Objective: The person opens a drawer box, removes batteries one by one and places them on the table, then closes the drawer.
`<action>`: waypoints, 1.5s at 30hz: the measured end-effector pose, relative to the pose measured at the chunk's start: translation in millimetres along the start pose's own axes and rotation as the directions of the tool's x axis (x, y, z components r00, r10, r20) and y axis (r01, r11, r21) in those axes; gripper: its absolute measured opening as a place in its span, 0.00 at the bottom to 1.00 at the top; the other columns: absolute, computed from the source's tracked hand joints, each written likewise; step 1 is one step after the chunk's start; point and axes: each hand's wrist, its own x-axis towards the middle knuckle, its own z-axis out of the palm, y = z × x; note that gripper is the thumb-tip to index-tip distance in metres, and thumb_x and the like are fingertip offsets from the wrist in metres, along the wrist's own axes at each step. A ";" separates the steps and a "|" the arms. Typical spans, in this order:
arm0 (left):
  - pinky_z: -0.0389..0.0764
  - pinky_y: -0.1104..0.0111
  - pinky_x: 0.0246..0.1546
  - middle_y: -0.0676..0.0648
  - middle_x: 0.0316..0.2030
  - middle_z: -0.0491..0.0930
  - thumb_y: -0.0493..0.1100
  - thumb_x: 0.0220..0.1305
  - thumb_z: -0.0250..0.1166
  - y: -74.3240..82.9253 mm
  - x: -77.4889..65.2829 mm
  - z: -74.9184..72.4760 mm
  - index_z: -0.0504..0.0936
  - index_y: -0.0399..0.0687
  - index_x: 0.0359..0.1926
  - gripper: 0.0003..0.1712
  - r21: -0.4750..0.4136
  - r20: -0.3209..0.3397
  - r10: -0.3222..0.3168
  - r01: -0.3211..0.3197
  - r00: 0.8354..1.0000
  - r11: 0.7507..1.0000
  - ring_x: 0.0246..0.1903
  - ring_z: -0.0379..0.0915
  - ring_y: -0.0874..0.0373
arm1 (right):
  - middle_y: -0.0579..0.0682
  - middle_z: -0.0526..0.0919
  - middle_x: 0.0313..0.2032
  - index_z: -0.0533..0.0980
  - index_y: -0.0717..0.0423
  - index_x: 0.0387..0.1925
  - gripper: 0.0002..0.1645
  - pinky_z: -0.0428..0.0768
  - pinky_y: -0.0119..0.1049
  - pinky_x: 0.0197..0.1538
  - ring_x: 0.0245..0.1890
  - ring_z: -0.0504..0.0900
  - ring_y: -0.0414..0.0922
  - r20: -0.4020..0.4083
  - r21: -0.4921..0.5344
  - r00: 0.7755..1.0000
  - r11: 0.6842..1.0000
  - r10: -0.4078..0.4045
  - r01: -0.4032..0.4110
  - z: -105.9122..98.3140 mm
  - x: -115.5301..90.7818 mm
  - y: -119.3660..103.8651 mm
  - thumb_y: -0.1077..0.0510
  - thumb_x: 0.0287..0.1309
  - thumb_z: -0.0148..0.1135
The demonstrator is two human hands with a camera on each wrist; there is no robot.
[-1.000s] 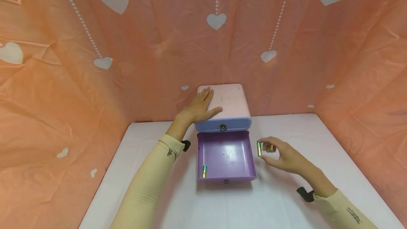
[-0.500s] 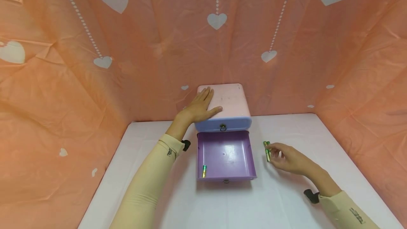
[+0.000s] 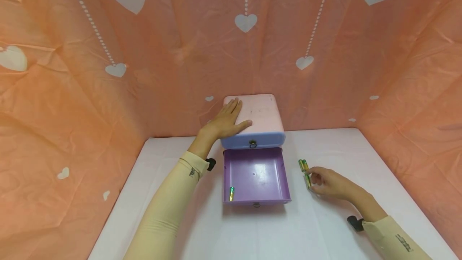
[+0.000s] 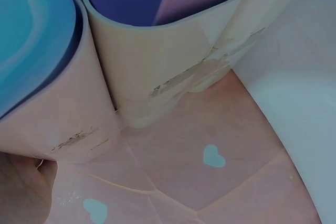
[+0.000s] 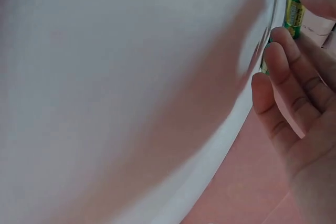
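My left hand [image 3: 225, 124] lies with straight fingers on the pink top of a small drawer box [image 3: 261, 111]. Below its blue drawer front [image 3: 234, 141], a purple drawer [image 3: 258, 183] is pulled out, with one green and gold battery [image 3: 232, 194] in its front left corner. To the drawer's right, my right hand [image 3: 332, 183] pinches a green battery [image 3: 308, 181] between thumb and fingers, low over the table; the right wrist view shows this battery [image 5: 294, 11] by the thumb tip. Just beyond the fingertips, two more batteries [image 3: 305, 165] lie side by side on the table.
The white table [image 3: 202, 228] is enclosed by orange cloth [image 3: 180, 71] with white hearts at the back and sides. The box stands close against the back cloth. In the left wrist view, the box's side wall [image 4: 157, 77] fills the upper part.
My right hand has moved right, away from the drawer, and down to the table, then slightly nearer to me. Two batteries now lie on the table. My left hand stays put.
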 end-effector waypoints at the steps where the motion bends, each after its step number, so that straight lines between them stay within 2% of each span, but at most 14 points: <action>1: 0.32 0.58 0.84 0.45 0.87 0.29 0.75 0.79 0.45 0.2 -0.2 -0.3 0.34 0.46 0.88 0.57 0.000 0.001 -0.001 0.001 1.000 1.000 0.86 0.23 0.53 | 0.43 0.79 0.37 0.79 0.69 0.57 0.26 0.80 0.34 0.40 0.37 0.76 0.38 0.011 -0.001 1.000 1.000 0.014 -0.014 0.2 0.1 0.0 0.65 0.58 0.76; 15: 0.31 0.59 0.84 0.43 0.87 0.28 0.74 0.80 0.44 1.3 0.5 -1.0 0.34 0.43 0.87 0.56 0.033 0.001 0.006 -0.006 1.000 0.999 0.86 0.22 0.52 | 0.44 0.77 0.38 0.79 0.65 0.60 0.28 0.80 0.34 0.42 0.40 0.74 0.40 0.086 -0.018 0.983 0.987 0.163 -0.162 0.1 1.7 -1.3 0.60 0.60 0.77; 45: 0.32 0.58 0.84 0.44 0.87 0.28 0.74 0.80 0.44 1.8 -0.9 -1.1 0.33 0.45 0.87 0.56 0.020 0.006 -0.008 0.008 1.000 1.000 0.86 0.22 0.53 | 0.44 0.78 0.40 0.78 0.64 0.63 0.30 0.80 0.34 0.41 0.38 0.74 0.40 0.066 -0.002 0.994 0.996 0.084 -0.084 -3.1 -0.9 -3.1 0.61 0.62 0.76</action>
